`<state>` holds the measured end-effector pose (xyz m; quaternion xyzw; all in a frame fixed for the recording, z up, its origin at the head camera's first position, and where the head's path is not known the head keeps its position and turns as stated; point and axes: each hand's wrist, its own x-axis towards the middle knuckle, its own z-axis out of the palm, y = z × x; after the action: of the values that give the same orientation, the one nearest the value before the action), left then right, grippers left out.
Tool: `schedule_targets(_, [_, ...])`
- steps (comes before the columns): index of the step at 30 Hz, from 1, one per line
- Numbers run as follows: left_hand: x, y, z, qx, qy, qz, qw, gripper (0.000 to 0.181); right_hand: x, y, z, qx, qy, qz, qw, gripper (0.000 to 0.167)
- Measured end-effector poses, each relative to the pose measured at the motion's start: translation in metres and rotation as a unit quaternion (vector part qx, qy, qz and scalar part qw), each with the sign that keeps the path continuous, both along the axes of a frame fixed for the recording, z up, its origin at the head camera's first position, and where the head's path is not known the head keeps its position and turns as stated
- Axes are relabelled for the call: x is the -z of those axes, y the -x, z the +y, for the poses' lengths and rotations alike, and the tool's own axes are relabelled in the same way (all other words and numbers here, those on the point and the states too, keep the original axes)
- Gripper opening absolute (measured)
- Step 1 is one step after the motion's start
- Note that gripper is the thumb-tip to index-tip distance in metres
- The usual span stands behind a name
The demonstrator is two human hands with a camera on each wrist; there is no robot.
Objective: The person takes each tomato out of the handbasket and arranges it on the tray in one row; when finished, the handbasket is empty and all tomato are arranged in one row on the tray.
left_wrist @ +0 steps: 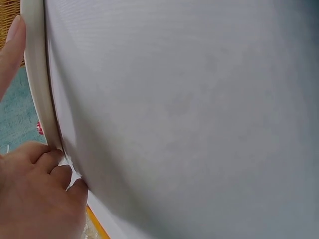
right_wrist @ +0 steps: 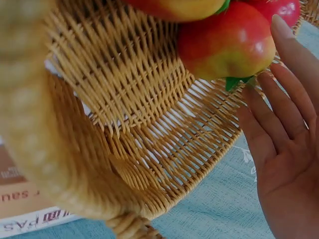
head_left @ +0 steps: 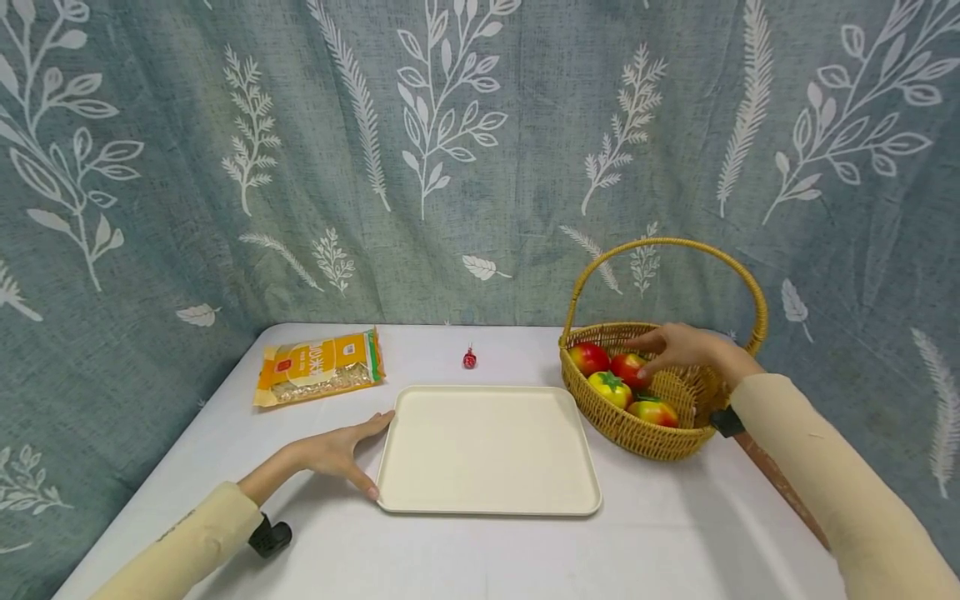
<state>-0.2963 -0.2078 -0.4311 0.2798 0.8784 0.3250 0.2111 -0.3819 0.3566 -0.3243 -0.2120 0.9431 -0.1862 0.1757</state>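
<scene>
**Left hand on the tray, right hand at the fruit**

The left hand (head_left: 335, 452) grips the cream tray (head_left: 487, 450) by its left edge: the thumb rests on the rim by the near corner, and the other fingers bend against the rim farther back. The right hand (head_left: 678, 346) reaches into the wicker basket (head_left: 630, 437), fingers fairly straight and thumb spread apart from them, around a red-and-yellow fruit (right_wrist: 227, 45). Whether the fingertips touch its skin, I cannot tell.

That fruit lies in the left half of the basket, among others like it. Its gloss suggests a light, hard imitation, rather slippery and unlikely to bruise; the best hold would be thumb and fingers on opposite sides at its widest part. It is roundish, with no marked long axis; its green leaf (right_wrist: 237, 82) faces the fingertips. The tray looks stiff and fairly light, best held by its raised rim. It lies flat on the white counter (head_left: 487, 554), long axis running left to right.

The basket stands to the right of the tray, its handle (head_left: 678, 242) arching from left to right. Farther out, a yellow bag of grain (head_left: 321, 367) lies at the far left, slightly slanted, and a small red ornament (head_left: 469, 360) sits beyond the tray. A patterned curtain (head_left: 525, 242) hangs behind.
</scene>
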Motion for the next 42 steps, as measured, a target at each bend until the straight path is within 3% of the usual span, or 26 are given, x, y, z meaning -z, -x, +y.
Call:
schedule_targets(10, [0.001,0.000,0.000,0.006,-0.010,-0.003,0.9999,0.124,0.006,0.009,0.004,-0.029,-0.013,0.001,0.9995,0.064])
schedule_targets(16, [0.002,0.000,-0.001,0.007,-0.010,-0.004,0.9999,0.123,0.006,0.007,0.001,-0.049,-0.028,0.042,0.9975,0.062])
schedule_targets(24, [0.002,0.001,0.000,0.002,0.000,-0.002,1.0000,0.124,0.011,0.009,0.001,-0.058,-0.023,0.067,0.9958,0.054])
schedule_targets(42, [0.000,0.000,0.000,0.003,0.003,-0.003,1.0000,0.124,0.012,0.005,0.003,-0.053,-0.015,0.074,0.9957,0.053])
